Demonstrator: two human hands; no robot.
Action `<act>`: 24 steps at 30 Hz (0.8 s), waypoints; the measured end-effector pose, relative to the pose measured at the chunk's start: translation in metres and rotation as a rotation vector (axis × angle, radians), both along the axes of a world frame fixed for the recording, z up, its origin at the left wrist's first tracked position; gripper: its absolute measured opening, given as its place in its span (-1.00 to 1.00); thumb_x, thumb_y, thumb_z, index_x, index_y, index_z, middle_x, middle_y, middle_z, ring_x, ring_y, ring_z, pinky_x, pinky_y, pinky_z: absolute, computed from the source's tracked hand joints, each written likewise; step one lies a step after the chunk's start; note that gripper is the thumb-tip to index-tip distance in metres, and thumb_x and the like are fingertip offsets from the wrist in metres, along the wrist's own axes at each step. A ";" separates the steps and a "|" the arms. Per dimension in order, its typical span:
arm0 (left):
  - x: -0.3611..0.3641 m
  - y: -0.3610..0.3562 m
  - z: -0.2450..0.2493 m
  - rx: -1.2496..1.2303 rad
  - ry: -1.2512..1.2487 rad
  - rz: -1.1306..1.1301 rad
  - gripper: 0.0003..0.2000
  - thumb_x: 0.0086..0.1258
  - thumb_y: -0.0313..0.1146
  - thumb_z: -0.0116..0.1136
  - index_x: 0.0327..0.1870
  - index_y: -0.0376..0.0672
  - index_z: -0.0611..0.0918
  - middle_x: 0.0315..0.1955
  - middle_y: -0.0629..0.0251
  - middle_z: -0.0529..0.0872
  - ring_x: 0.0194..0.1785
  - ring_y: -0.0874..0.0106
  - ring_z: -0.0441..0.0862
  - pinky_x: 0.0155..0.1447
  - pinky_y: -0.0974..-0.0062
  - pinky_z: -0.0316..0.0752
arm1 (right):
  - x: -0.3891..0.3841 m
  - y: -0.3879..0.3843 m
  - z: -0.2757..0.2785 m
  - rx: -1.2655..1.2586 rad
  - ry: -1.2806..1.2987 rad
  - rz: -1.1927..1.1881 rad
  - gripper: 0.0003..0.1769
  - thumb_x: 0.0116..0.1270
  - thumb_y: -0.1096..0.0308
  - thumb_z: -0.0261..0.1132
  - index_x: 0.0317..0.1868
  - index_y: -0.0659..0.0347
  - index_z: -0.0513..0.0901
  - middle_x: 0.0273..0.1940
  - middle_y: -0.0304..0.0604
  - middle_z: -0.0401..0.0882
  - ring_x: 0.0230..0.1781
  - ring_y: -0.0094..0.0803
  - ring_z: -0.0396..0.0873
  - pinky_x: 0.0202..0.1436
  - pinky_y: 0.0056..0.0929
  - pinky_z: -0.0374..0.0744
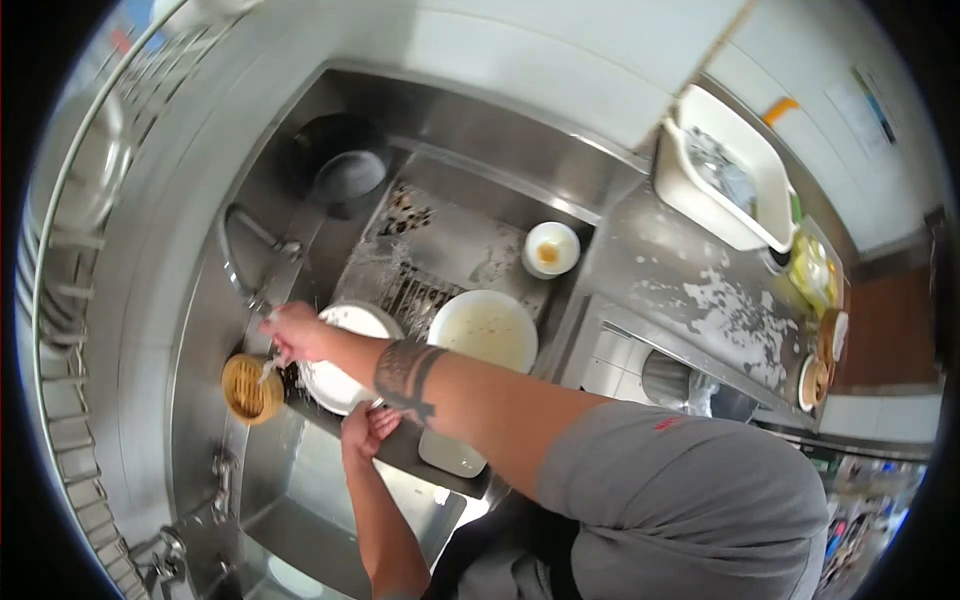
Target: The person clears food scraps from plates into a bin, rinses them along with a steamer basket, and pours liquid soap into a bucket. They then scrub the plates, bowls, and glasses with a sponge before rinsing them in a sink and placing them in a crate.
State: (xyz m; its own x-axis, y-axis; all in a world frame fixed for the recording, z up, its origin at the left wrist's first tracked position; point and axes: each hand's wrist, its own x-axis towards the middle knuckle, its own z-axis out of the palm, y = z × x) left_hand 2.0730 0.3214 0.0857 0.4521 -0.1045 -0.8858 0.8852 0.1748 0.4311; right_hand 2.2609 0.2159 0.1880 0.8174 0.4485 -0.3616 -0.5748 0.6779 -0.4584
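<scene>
My right hand (296, 333) reaches across to the end of the curved faucet (240, 262). Its fingers are bent together beside the spout, with water running around them; whatever they may hold is hidden. Below that hand, a white plate (338, 383) is tilted over the sink edge. Closed on the plate's near rim is my left hand (370, 428), its fingers curled. A large white bowl (483, 330) with cloudy liquid sits to the right, partly behind my tattooed right forearm.
A bamboo steamer basket (252, 389) stands left of the plate. A dark pot (338, 160) and a small white bowl (551, 250) are farther back in the sink. A white tub (725, 170) of utensils stands on the soapy steel counter (640, 260). A white dish (452, 453) lies nearby.
</scene>
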 end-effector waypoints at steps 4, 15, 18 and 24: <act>0.037 -0.027 0.063 0.189 -0.095 -0.405 -0.72 0.65 -0.16 0.01 -0.07 -0.16 0.67 -0.32 0.25 0.80 -0.29 0.37 0.80 -0.19 0.30 0.77 | -0.026 -0.029 0.017 -0.269 -0.362 0.086 -0.84 0.27 0.38 0.46 -0.36 0.30 0.71 -0.57 -0.06 0.63 -0.62 -0.28 0.64 -0.54 -0.10 0.64; 0.224 -0.108 0.074 0.309 -0.684 -0.083 -0.83 0.50 -0.31 0.04 -0.34 -0.13 0.52 -0.67 0.39 0.37 -0.66 0.48 0.31 -0.58 0.36 0.27 | -0.240 -0.348 0.012 -1.314 -0.711 -0.320 -0.85 0.31 0.38 0.26 -0.18 0.14 0.74 -0.20 0.03 0.76 -0.15 0.09 0.71 -0.05 0.00 0.63; 0.177 -0.188 0.080 0.493 -0.756 -0.098 -0.84 0.45 -0.40 -0.02 -0.41 -0.12 0.47 -0.67 0.38 0.38 -0.65 0.49 0.32 -0.56 0.41 0.21 | -0.354 -0.463 0.025 -1.624 -0.369 -0.408 -0.78 0.45 0.29 0.24 -0.04 0.13 0.75 -0.12 0.06 0.78 -0.03 0.12 0.71 0.09 -0.04 0.65; 0.075 -0.357 0.046 0.414 -1.165 -0.484 -0.86 0.26 -0.66 0.15 -0.34 -0.15 0.52 -0.54 0.46 0.46 -0.51 0.51 0.37 -0.42 0.46 0.30 | -0.620 -0.653 -0.002 -1.838 0.188 -0.910 -0.76 0.43 0.38 0.30 0.04 0.24 0.76 -0.03 0.03 0.79 -0.03 -0.06 0.76 0.11 -0.19 0.68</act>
State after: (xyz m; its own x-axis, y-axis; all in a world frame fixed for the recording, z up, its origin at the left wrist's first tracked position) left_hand 2.1477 -0.0354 0.1317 0.9579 -0.2869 -0.0137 -0.1002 -0.3785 0.9202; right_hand 1.6414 -0.4369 0.1861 0.4558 -0.8851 0.0939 -0.5221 -0.3513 -0.7772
